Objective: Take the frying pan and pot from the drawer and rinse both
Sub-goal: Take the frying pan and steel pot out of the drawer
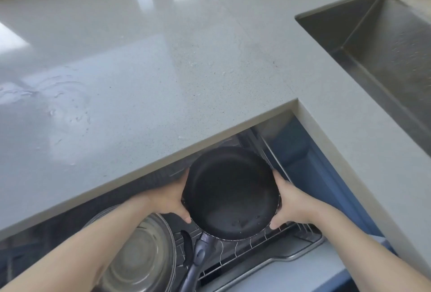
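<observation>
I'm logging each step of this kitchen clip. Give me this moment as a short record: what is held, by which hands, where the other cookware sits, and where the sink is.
held item: frying pan, dark, handle toward the person
left hand: grips the pan's left rim
right hand: grips the pan's right rim
pan position: above the open drawer
pot: steel, in the drawer, left of the pan
sink: upper right, set in the counter
rinsing: not yet begun
</observation>
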`<control>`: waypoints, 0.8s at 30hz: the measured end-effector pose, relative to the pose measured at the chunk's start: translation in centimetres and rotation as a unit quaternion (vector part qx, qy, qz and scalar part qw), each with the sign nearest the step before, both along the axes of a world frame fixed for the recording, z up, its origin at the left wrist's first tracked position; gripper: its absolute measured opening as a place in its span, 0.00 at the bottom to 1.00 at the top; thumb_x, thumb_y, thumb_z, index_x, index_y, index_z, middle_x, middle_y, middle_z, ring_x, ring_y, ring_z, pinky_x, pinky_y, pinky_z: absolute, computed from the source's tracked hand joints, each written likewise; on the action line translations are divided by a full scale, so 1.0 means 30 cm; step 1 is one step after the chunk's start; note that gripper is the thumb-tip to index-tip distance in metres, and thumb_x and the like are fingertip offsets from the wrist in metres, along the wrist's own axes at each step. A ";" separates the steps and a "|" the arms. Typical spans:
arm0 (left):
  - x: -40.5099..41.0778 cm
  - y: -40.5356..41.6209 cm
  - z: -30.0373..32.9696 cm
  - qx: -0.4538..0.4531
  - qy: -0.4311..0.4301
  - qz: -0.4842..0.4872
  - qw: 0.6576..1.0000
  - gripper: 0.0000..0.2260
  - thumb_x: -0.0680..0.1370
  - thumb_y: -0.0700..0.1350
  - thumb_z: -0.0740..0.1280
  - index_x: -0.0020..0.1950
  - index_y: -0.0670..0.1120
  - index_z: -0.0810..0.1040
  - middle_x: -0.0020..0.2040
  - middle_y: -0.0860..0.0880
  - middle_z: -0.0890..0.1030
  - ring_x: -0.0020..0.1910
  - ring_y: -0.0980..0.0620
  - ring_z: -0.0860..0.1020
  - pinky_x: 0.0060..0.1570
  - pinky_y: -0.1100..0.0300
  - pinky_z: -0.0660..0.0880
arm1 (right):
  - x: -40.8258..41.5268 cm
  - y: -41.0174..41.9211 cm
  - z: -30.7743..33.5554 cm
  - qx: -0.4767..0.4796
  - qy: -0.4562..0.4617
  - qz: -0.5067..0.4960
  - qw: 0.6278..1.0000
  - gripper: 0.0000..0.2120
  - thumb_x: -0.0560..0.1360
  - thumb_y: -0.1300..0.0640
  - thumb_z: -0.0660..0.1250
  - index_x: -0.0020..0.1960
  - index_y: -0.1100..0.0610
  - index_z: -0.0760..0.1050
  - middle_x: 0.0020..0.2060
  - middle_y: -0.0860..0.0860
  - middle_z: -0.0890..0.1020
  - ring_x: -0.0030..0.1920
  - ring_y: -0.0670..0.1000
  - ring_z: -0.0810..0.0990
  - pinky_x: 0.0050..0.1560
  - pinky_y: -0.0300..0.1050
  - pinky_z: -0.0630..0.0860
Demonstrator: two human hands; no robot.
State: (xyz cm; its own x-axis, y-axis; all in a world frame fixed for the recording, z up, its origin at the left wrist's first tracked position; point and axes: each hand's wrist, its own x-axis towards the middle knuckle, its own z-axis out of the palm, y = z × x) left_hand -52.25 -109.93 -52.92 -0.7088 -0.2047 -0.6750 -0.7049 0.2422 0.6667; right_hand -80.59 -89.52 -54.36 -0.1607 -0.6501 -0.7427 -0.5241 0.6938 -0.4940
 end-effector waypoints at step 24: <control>0.072 0.351 0.593 -0.097 0.018 0.013 0.995 0.59 0.61 0.42 0.83 0.79 0.54 0.44 0.72 0.54 0.65 0.71 0.53 0.67 0.70 0.54 0.67 | 0.053 0.368 0.687 -0.111 0.055 0.045 0.991 0.67 0.45 0.42 0.82 0.76 0.47 0.50 0.64 0.46 0.75 0.62 0.50 0.76 0.63 0.52 0.75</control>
